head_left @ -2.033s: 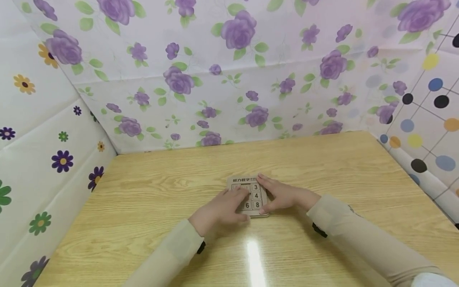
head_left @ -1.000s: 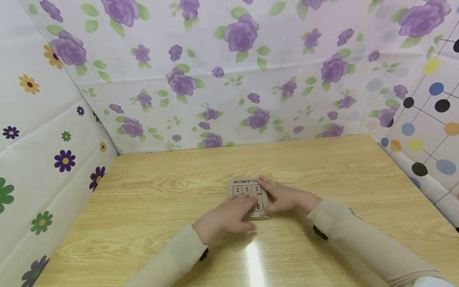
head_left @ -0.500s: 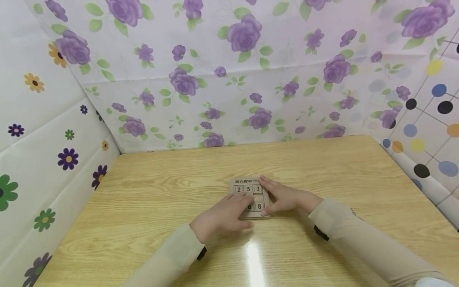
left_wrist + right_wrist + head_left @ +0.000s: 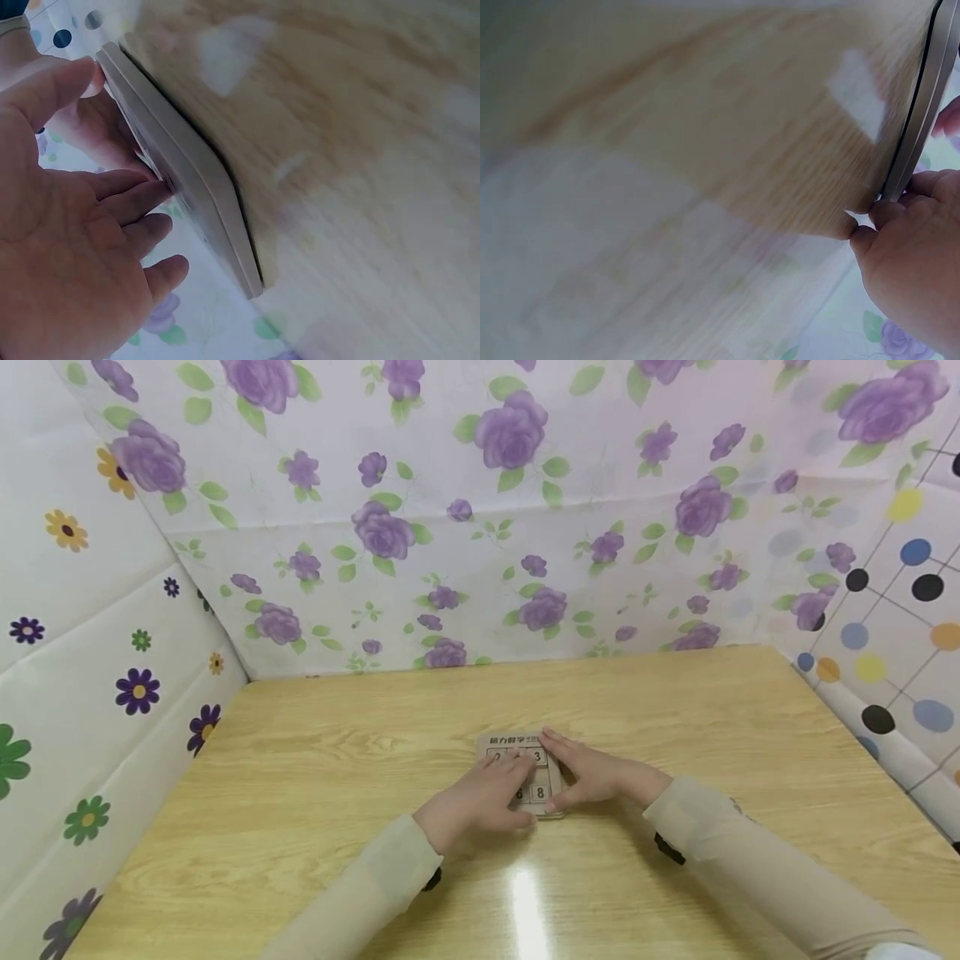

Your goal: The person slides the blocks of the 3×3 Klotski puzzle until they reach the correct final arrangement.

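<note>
Puzzle board (image 4: 510, 739) lying on the table (image 4: 337, 827)

From my end, the head camera shows the board near the middle of the wooden table, lettered strip on the far side. The right hand (image 4: 592, 770) holds its right side, fingers at the far corner and thumb at the near one. The left hand (image 4: 480, 795) reaches over it with fingers stretched out rather than gripping, and my left wrist view shows a fingertip against the board's face. I can read the 3 tile (image 4: 537, 757) and the 8 tile (image 4: 540, 793); the left fingers partly cover others. Both arms wear pale sleeves (image 4: 375, 885). Behind the table I see a purple-flowered cloth (image 4: 450, 468), with a dotted cloth (image 4: 892, 610) to the right.
</note>
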The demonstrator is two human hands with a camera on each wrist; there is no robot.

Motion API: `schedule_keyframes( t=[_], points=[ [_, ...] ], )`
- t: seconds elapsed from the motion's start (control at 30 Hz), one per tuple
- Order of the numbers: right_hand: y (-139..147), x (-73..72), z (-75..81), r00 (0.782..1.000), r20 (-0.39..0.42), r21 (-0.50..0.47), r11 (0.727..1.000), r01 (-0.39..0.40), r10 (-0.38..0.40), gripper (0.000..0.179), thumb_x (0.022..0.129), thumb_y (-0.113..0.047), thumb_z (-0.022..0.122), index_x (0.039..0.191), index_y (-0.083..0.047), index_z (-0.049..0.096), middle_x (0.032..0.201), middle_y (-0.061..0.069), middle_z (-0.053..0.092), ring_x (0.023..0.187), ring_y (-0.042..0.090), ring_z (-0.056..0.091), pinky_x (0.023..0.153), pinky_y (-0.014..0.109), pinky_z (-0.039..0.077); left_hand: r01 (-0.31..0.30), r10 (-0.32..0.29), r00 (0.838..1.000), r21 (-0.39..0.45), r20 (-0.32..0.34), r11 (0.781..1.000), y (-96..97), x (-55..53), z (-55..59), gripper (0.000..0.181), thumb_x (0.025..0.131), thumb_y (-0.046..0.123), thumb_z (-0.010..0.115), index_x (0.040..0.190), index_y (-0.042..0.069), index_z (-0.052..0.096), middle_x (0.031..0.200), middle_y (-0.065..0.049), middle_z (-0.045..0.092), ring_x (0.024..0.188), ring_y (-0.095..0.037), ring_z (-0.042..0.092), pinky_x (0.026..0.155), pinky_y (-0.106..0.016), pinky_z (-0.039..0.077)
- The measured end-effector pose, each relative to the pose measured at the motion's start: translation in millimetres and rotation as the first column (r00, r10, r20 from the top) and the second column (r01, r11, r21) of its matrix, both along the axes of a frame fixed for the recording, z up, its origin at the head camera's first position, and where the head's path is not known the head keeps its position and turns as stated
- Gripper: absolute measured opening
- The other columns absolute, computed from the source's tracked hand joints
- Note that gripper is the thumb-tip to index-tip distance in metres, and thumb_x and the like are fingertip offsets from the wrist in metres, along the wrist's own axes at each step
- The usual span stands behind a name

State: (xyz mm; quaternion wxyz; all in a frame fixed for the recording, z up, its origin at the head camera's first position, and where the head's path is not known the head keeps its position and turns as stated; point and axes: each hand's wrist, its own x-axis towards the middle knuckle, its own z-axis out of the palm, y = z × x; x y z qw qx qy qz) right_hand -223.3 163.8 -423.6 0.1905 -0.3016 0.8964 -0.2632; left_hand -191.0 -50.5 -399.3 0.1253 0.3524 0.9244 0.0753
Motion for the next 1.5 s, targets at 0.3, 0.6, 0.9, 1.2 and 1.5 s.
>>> schedule_keyframes(
  t=[0.3,0.6,0.9,1.2,1.5],
  points=[
    [-0.3,-0.5,1.0,1.000,-0.002,0.004,1.000,-0.004,0.004,0.110,0.077,-0.046,0.074,0.151,0.002,0.009,0.159,0.019,0.000,0.144,0.042,0.008,0.117,0.056,0.013,0.015,-0.021,0.998,-0.099,-0.061,0.995,5.4,6.8,5.9,0.070,0.087,0.043,0.058,0.145,0.009,0.036,0.152,-0.008,0.035,0.143,-0.025,0.027,0.118,-0.047,0.021],
    [1.4,-1.5,0.4,1.000,-0.001,0.006,1.000,0.001,-0.001,0.109,0.077,-0.046,0.074,0.151,0.001,0.010,0.159,0.019,0.001,0.144,0.042,0.009,0.116,0.057,0.014,0.057,-0.068,0.994,-0.133,-0.084,0.989,5.6,22.0,9.1,0.070,0.087,0.041,0.056,0.145,0.006,0.037,0.151,-0.008,0.038,0.142,-0.024,0.030,0.118,-0.047,0.022],
    [2.3,-1.6,1.0,1.000,0.004,-0.004,1.000,0.002,-0.002,0.110,0.076,-0.046,0.075,0.151,0.001,0.010,0.159,0.019,0.000,0.144,0.042,0.008,0.116,0.057,0.013,0.025,-0.025,0.999,0.000,-0.020,1.000,-0.4,15.6,3.5,0.075,0.087,0.042,0.060,0.146,0.004,0.032,0.152,-0.012,0.034,0.143,-0.028,0.027,0.118,-0.047,0.020],
    [-0.1,-1.1,0.4,1.000,0.003,0.008,1.000,-0.004,0.004,0.110,0.076,-0.046,0.075,0.151,0.000,0.009,0.159,0.018,0.000,0.145,0.040,0.009,0.117,0.054,0.014,-0.065,0.064,0.998,-0.028,-0.008,0.998,-4.2,4.2,-3.0,0.084,0.088,0.050,0.056,0.150,0.002,0.023,0.156,-0.014,0.025,0.145,-0.029,0.020,0.119,-0.047,0.017],
    [1.3,-3.5,-2.0,1.000,-0.005,0.008,1.000,-0.016,0.016,0.110,0.077,-0.048,0.074,0.151,0.000,0.009,0.159,0.019,0.000,0.145,0.041,0.008,0.117,0.055,0.014,-0.038,0.039,0.999,-0.036,0.026,0.999,8.5,4.7,6.3,0.083,0.088,0.044,0.059,0.150,0.002,0.023,0.156,-0.013,0.026,0.145,-0.029,0.021,0.120,-0.045,0.016]
  ],
)
